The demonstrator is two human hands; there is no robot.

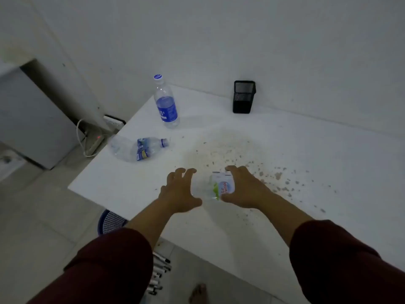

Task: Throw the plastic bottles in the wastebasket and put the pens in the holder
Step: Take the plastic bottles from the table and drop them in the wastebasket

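Note:
A crushed clear bottle (215,186) with a green and white label lies on the white table (285,150). My left hand (178,191) presses its clear end and my right hand (244,187) its labelled side, fingers spread and curled. A blue-labelled bottle (166,104) stands upright at the back left. Another crumpled bottle (140,149) lies on its side by the left edge. The black mesh pen holder (243,96) stands against the wall. A blue wastebasket (109,222) shows under the table's front corner. Several pens (158,273) lie on the floor beside my left sleeve.
Brown stains and specks (230,148) cover the table's middle and right. A power strip with a white cable (92,142) and a wall socket (114,122) are on the left past the table edge. A bare foot (198,292) stands on the tiled floor.

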